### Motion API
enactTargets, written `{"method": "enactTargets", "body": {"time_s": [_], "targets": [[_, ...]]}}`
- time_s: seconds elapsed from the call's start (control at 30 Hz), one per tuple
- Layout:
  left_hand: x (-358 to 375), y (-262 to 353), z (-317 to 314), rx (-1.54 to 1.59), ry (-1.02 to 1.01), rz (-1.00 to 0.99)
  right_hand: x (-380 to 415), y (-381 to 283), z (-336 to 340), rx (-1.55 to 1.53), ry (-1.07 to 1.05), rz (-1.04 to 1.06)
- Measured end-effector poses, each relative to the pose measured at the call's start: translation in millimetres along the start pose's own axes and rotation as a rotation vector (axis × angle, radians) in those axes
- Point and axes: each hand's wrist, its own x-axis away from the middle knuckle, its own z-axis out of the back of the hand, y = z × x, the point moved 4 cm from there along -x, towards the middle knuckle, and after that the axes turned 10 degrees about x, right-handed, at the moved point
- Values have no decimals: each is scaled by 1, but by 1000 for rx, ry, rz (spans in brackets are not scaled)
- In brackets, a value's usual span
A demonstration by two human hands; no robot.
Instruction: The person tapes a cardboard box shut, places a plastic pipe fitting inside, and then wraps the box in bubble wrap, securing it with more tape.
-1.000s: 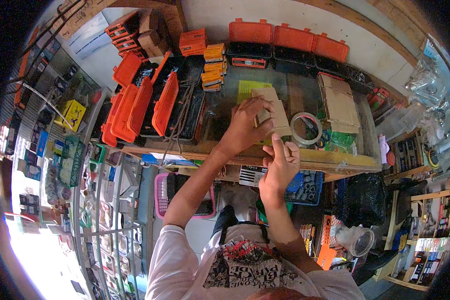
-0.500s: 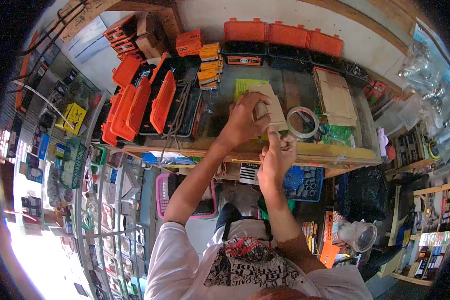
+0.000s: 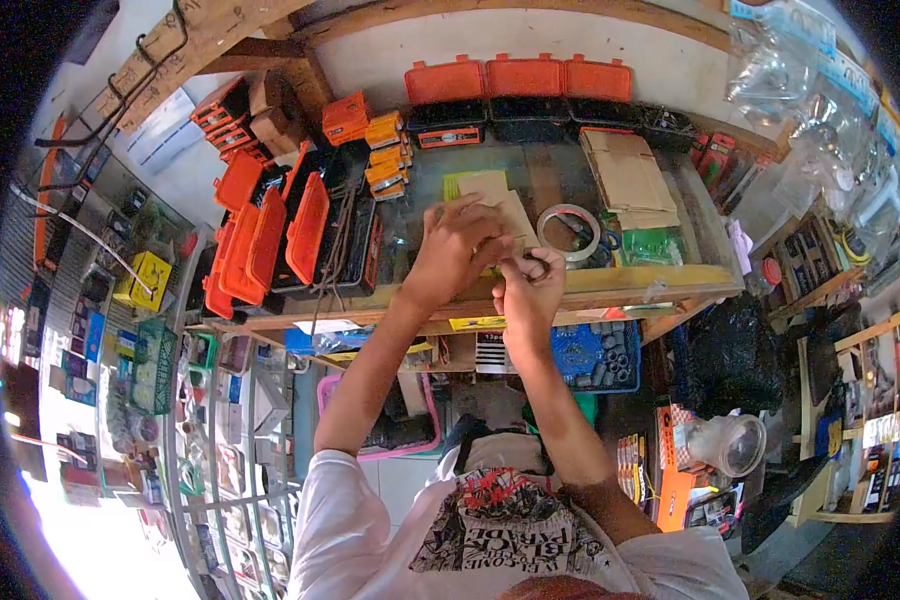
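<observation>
My left hand (image 3: 458, 250) is over the front part of the glass-topped counter (image 3: 420, 215), its fingers bent toward my right hand and partly hiding a piece of brown cardboard (image 3: 510, 212). My right hand (image 3: 530, 290) is closed around a small dark object (image 3: 536, 265), perhaps a scissors handle; the rest of it is hidden. The fingertips of both hands meet at the cardboard's lower edge. Beneath the cardboard a yellow-green sheet (image 3: 452, 187) shows. A roll of clear tape (image 3: 568, 235) lies just right of my hands.
Folded cardboard (image 3: 630, 180) lies at the right, beside blue-handled scissors (image 3: 607, 243) and a green packet (image 3: 653, 246). Open orange-lidded boxes (image 3: 308, 228) stand left, more (image 3: 525, 80) at the back. Small orange boxes (image 3: 387, 155) are stacked between. A blue basket (image 3: 600, 358) sits below.
The view has shifted, so the counter appears further left. My left hand's fingers have come off the cardboard's top toward my right hand, where a dark object now shows.
</observation>
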Motion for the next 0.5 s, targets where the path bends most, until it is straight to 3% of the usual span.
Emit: {"method": "enactTargets", "body": {"time_s": [0.23,0.43,0.5], "targets": [[3,11,-1,-192,-9,-101,22,-11,39,-43,-12,30],[1,7,-1,-163,-6,-88,25,-8,105,48,-91,87],[-1,18,8,-63,109,-29,28,0,138,67,-101,52]]}}
